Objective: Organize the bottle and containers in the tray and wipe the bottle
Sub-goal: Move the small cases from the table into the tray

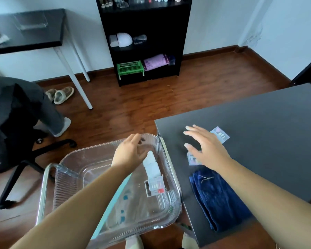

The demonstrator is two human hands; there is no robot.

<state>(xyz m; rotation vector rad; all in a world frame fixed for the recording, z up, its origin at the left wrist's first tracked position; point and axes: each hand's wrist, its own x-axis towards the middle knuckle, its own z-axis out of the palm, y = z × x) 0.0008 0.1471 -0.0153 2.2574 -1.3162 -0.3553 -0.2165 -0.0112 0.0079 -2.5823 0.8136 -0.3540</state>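
Bottle (pixel 152 168) label blurred, unreadable. Left hand (pixel 127 151) loose, empty, over tray (pixel 68 178); right hand (pixel 205 148) spread, empty, above containers (pixel 221 136) near left edge of table (pixel 258 123).

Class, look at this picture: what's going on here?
A person is sorting things between a clear tray and a black table. The left hand hovers in the tray by a white bottle lying there. The right hand, fingers spread, reaches over two small clear containers on the table. A folded blue cloth lies nearby, untouched.
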